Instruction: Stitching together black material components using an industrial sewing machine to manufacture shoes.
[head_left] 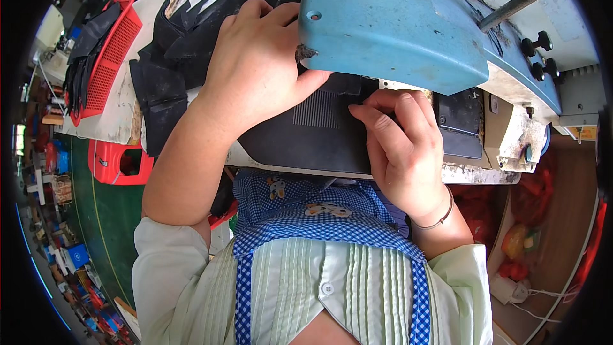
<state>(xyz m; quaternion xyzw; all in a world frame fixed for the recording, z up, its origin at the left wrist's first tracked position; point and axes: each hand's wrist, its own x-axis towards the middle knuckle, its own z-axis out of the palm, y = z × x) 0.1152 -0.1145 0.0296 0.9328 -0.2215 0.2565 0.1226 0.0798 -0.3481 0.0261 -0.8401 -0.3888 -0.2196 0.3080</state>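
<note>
A blue machine head (389, 38) overhangs a flat black work plate (306, 150) with a ribbed patch of fine parallel grooves. My left hand (258, 67) lies at the head's left side, over black flat pieces (185, 38). Its thumb stretches right under the head, apart from the bent fingers, whose tips are partly hidden. Beneath the head, near that thumb, shows the edge of a dark piece (348, 83). To the right of the grooves is my right hand (405, 137), thumb and forefinger closed in a pinch. Whatever is between them, if anything, is too small to make out.
Left of the machine table (115, 118) is a red plastic basket (112, 67) with more black pieces. A red stool (121, 163) stands below it on the green floor (89, 217). Black knobs (539, 57) stick out at the machine's right. Red bags (530, 198) lie underneath.
</note>
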